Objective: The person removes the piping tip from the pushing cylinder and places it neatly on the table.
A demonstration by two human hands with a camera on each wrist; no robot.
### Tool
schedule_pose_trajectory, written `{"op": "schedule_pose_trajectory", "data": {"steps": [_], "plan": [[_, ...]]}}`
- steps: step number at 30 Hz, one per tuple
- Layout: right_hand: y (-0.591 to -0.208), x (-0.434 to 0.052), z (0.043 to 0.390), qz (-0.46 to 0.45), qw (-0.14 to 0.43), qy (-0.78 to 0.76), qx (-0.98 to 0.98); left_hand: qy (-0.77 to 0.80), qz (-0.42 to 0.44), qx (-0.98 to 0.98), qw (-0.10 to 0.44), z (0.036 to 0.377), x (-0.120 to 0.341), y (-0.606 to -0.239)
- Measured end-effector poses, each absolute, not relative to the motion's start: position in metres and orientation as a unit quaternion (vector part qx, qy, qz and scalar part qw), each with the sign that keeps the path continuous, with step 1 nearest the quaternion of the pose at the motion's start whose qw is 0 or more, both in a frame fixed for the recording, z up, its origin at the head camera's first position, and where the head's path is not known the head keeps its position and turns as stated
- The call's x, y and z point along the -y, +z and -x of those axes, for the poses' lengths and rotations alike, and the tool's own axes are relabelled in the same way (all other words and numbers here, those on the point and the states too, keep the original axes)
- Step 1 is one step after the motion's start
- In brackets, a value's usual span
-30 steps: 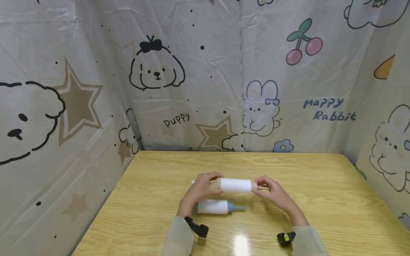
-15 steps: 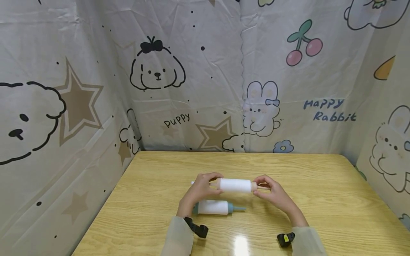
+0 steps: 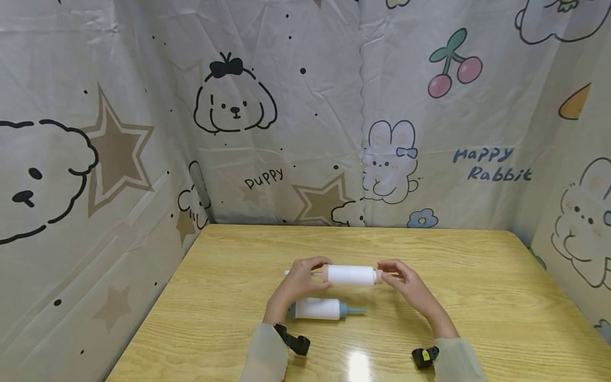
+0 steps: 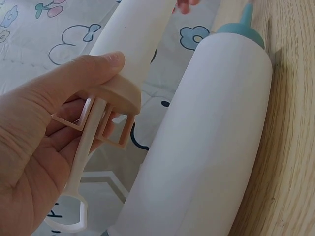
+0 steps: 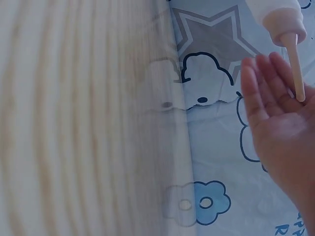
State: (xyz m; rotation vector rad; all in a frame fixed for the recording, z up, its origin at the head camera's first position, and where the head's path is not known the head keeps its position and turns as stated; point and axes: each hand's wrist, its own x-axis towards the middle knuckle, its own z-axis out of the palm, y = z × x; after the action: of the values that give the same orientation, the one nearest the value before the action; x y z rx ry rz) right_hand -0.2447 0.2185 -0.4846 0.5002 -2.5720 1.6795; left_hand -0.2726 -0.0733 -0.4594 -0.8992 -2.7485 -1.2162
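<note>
My left hand [image 3: 300, 278] grips the plunger end of a white icing syringe [image 3: 350, 275], held crosswise above the table. In the left wrist view its thumb lies on the beige end collar [image 4: 115, 93], and a pale plunger rod with a ring handle [image 4: 74, 221] runs back past the palm. At the other end, my right hand [image 5: 280, 115] has its fingers stretched out beside the beige nozzle [image 5: 294, 64], not closed round it. A second white icing syringe [image 3: 317, 309] with teal ends lies on the table, nearer me, its teal nozzle [image 3: 355, 311] pointing right.
The wooden table [image 3: 215, 339] stands against a patterned cloth [image 3: 310, 106] hung along the back and sides. Black wrist cameras sit on both cuffs, the left one [image 3: 299, 345] close to the second syringe.
My right hand has loosened from the beige nozzle cap it was pinching; its thumb has moved up and its fingers have straightened. The left hand and both syringes stay almost in place.
</note>
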Motion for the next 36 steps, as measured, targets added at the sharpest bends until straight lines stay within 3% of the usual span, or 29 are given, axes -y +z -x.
{"op": "schedule_pose_trajectory", "data": {"steps": [8,13,36], "plan": [[-0.4872,-0.2186,0.2469,-0.124,-0.046,0.549,0.825,-0.382,0.293,0.876,0.002,0.2720,0.0736,-0.4578],[-0.4900,-0.2195,0.2455,-0.124,-0.052,0.552,0.823,-0.381,0.294,0.876,0.000,0.2709,0.0741,-0.4568],[-0.4884,-0.2227,0.2427,-0.166,0.032,0.531,0.831,-0.366,0.273,0.889,-0.012,0.2751,0.0786,-0.4598]]}}
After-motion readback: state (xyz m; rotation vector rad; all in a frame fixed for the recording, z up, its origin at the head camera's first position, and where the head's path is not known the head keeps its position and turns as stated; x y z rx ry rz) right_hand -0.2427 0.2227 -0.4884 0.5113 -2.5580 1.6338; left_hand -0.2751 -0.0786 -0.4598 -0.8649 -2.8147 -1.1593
